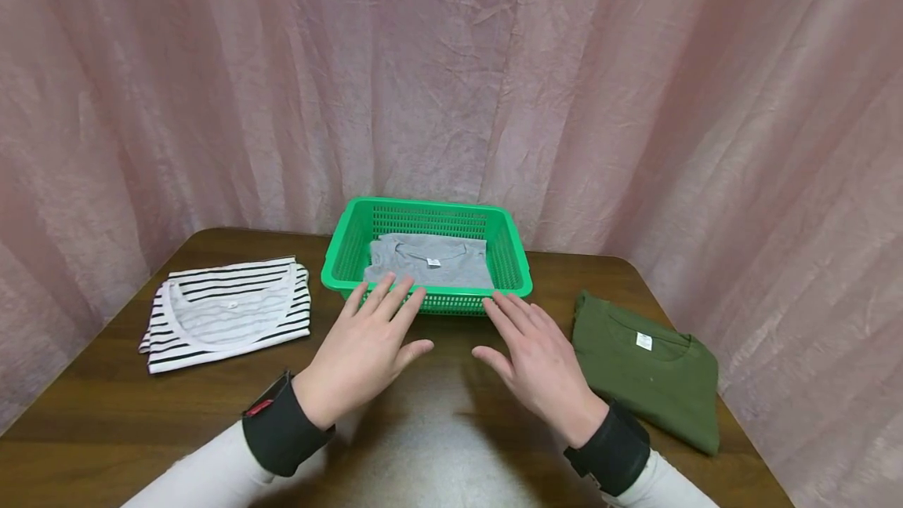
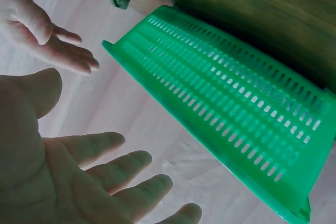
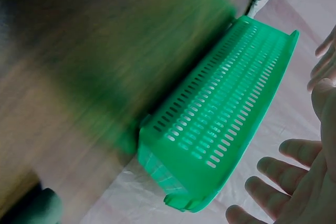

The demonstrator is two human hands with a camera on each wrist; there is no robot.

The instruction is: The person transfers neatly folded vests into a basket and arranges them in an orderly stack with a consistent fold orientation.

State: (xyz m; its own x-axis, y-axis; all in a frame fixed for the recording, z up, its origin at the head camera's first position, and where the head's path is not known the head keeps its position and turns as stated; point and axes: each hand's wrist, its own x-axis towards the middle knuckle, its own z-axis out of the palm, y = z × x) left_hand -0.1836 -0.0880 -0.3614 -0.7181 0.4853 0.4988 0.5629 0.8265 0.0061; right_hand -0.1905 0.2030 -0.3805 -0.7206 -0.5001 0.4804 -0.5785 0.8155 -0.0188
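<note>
A green plastic basket [image 1: 426,202] with slotted walls stands at the back middle of the table. Inside it lies a folded grey T-shirt [image 1: 451,261], collar and white label up. My left hand [image 1: 363,351] is in front of the basket's near side, palm down, fingers spread and straight. To its right, my right hand [image 1: 539,363] is likewise stretched out, holding nothing. Both wrist views show a gap between the fingers and the basket wall [image 2: 226,98]. A folded striped T-shirt [image 1: 233,308] lies left of my left hand; a folded olive-green T-shirt [image 1: 642,367] lies beside my right hand.
The brown wooden table [image 1: 423,429] has its back edge just behind the basket. A pink curtain [image 1: 437,77] hangs behind the table and along its sides. The olive T-shirt reaches near the right edge of the table.
</note>
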